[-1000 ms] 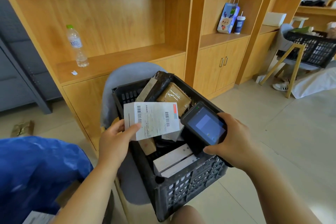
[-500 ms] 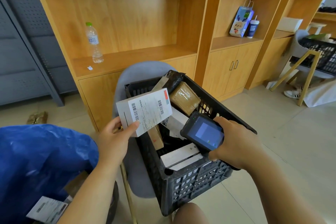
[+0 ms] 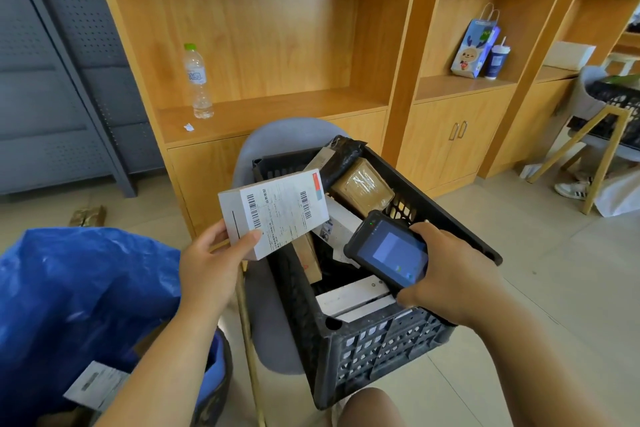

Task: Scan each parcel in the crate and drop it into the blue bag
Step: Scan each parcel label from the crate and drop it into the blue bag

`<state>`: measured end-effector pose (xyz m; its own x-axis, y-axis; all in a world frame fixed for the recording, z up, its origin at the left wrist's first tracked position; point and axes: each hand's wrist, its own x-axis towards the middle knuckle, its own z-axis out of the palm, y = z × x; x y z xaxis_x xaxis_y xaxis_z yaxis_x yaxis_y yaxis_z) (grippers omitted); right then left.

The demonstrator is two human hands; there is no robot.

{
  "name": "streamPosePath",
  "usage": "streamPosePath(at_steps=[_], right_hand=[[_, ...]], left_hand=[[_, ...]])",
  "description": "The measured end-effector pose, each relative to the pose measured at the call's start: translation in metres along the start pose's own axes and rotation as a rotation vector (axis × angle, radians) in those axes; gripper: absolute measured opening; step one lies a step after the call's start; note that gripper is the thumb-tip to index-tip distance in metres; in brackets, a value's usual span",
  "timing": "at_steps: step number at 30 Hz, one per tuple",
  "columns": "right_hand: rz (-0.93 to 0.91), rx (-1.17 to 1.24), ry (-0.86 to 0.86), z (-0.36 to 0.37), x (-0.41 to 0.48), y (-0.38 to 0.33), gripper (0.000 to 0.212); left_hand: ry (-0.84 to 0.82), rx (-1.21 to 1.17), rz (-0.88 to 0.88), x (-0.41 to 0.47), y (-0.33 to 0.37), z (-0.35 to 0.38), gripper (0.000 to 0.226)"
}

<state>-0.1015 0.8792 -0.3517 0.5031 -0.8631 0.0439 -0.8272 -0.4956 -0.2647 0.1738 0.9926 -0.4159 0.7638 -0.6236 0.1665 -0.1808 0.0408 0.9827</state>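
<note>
Wooden shelving (image 3: 277, 107) at 12 o'clock, with a water bottle (image 3: 197, 80) on its ledge; pale tiled floor (image 3: 554, 270). Black crate (image 3: 381, 347) of parcels on a grey chair (image 3: 277, 139), centre. White labelled parcel (image 3: 277, 211): moved in the last second from over the crate's middle to its 10 o'clock rim. Left grip (image 3: 207, 267) pinches it, thumb on its face. Right grip (image 3: 450, 274) stays wrapped round the scanner (image 3: 391, 250), over the crate. Blue bag (image 3: 79, 288) at 8 o'clock.
</note>
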Motion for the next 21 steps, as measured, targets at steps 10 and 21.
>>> streamPosePath(at_steps=[10,21], right_hand=[[-0.309,0.100,0.002,0.027,0.020,-0.091,0.090],[-0.454,0.042,-0.099,0.055,0.020,-0.163,0.094]], left_hand=[[0.169,0.112,-0.057,-0.014,-0.004,-0.126,0.017],[0.135,0.649,-0.417,-0.023,-0.082,-0.226,0.043]])
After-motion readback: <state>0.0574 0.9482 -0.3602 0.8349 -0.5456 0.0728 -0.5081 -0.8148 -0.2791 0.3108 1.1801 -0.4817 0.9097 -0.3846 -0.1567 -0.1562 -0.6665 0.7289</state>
